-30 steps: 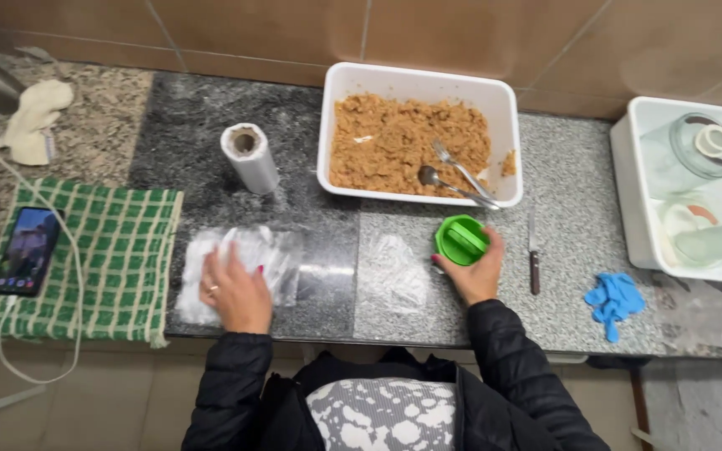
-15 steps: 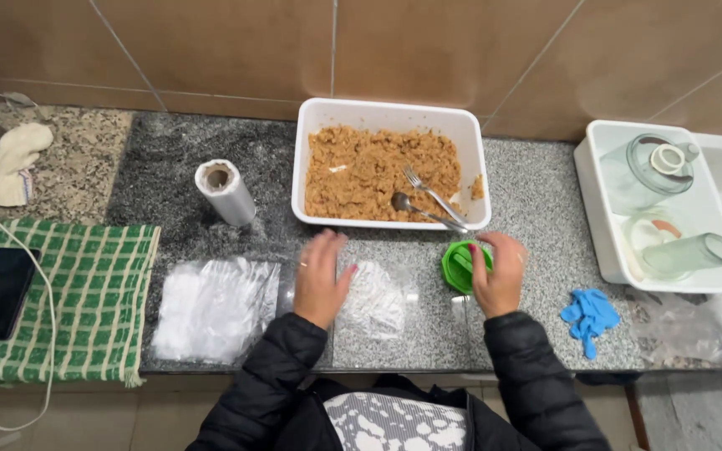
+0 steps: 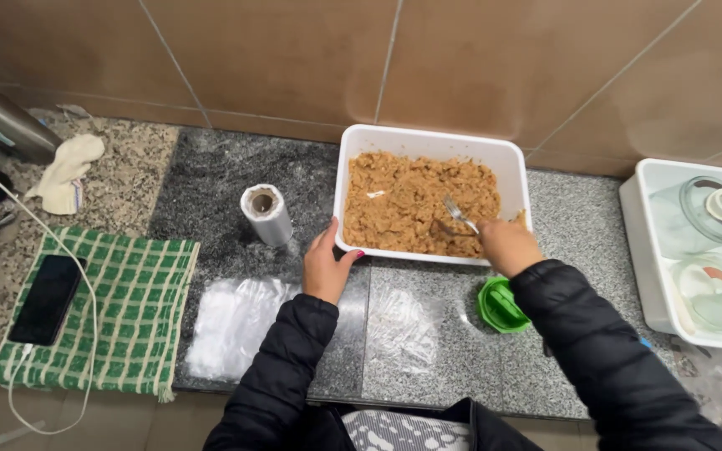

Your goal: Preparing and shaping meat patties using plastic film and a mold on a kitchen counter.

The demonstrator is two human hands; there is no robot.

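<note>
Head view, left hand [image 3: 326, 269]: rests against the near left corner of the white tub [image 3: 428, 142], thumb on the rim, fingers pressed to the outer wall, steadying it rather than closing around anything.
Head view, right hand [image 3: 507, 246]: closed around the handle of a fork [image 3: 460, 215], whose tines sit in the brown mixture [image 3: 415, 200].
White tub: stands on the grey granite counter [image 3: 211, 184], close to the tiled wall, filled with the crumbly brown mixture.
Green round mould [image 3: 500, 306]: on the counter just in front of the tub, partly hidden under the right sleeve.
Clear plastic sheets [image 3: 231, 326]: lie flat on the counter near the front edge, one left of the left arm, one between the arms.
Film roll [image 3: 265, 214]: upright, left of the tub.
Far left: green checked cloth [image 3: 135, 317] with a phone [image 3: 45, 299] on it.
Far right: white tray [image 3: 653, 250] holding glass jars.
</note>
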